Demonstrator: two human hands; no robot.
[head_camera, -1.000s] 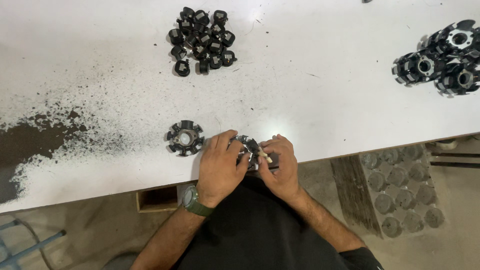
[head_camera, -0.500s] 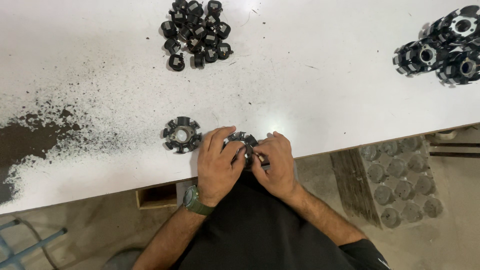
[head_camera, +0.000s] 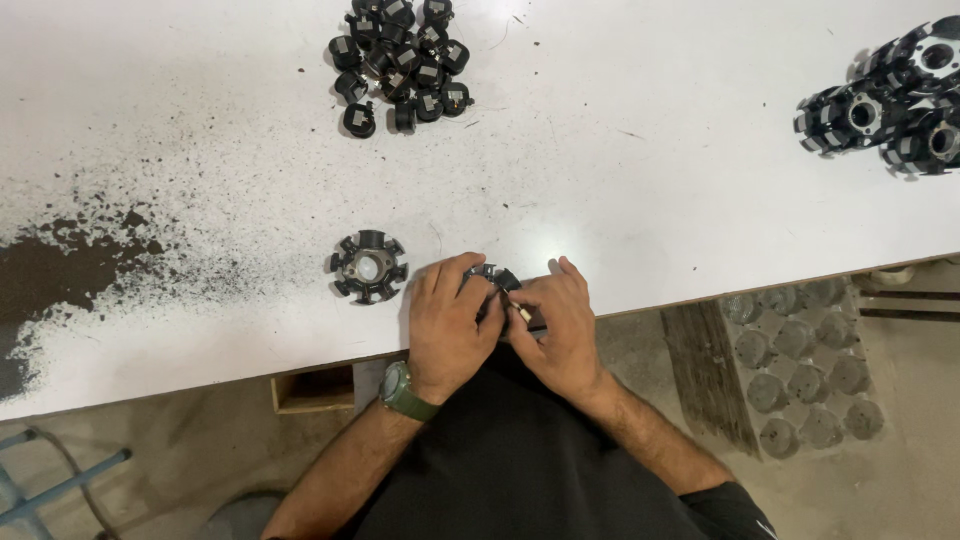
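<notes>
We are in a workshop: a long white worktable (head_camera: 620, 160) smeared with dark gritty dust (head_camera: 70, 265), a heap of small black parts (head_camera: 400, 60), star-shaped black cores (head_camera: 368, 267) and finished ones stacked at the far edge (head_camera: 890, 110), moulded trays (head_camera: 810, 370) on the bare floor.

Two hubs near hands (head_camera: 369, 266), three far right (head_camera: 850, 113).

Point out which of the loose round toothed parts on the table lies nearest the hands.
The lone round toothed part just beside the left hand. It lies by itself near the table's front edge; the other assembled ones are clustered at the far right.
</notes>
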